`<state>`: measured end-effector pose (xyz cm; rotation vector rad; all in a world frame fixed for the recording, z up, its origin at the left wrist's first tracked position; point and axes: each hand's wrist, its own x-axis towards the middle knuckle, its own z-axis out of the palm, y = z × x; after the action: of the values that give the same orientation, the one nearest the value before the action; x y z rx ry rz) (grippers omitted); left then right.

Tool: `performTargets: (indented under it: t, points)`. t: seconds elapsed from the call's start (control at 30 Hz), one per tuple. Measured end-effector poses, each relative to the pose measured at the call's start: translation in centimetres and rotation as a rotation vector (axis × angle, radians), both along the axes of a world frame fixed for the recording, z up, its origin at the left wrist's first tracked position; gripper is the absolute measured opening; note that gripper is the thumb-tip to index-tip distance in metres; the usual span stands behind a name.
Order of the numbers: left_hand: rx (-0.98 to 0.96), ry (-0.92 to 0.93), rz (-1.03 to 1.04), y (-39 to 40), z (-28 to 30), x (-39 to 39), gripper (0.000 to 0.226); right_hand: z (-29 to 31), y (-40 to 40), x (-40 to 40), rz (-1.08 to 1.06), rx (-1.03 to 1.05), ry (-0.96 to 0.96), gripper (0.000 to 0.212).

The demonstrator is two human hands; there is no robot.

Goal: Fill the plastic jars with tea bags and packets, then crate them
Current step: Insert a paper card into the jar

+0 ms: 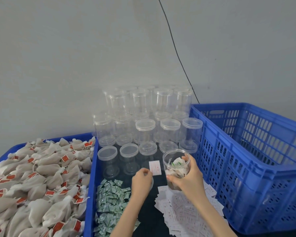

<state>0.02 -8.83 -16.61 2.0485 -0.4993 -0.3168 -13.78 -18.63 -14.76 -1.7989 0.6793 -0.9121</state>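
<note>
- Right hand [186,175] grips an open, part-filled jar [176,165] near the tray's right edge, beside the blue crate [246,168].
- Left hand [142,180] pinches a white packet [155,168] mid-tray.

I can read nothing here. The red tags [65,158] on the tea bags carry marks too small to make out. The white slip [155,167] pinched in my left hand [142,181] shows faint red print, blurred. The green packets [109,200] and the white packets [183,212] bear printing as well, none of it legible.
</note>
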Motion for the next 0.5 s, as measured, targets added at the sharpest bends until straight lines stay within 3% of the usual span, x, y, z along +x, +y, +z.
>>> performTargets:
  t: [0.17, 0.27, 0.37, 0.5]
  points:
    - [-0.179, 0.004, 0.006, 1.1, 3.5, 1.0, 0.018, -0.7, 0.4, 0.5, -0.006, -0.002, 0.020, 0.088]
    - [-0.177, 0.055, -0.081, 1.5, 5.5, 0.9, 0.023, -1.4, 0.9, 0.9, 0.008, 0.025, 0.057, 0.090]
    - [-0.038, 0.027, -0.247, 1.5, 6.9, 0.4, 0.024, -1.8, 1.6, 1.3, 0.040, 0.038, 0.087, 0.090]
    - [0.247, -0.185, -0.301, 1.3, 7.6, -0.3, 0.017, -1.9, 2.5, 1.5, 0.057, -0.022, 0.135, 0.093]
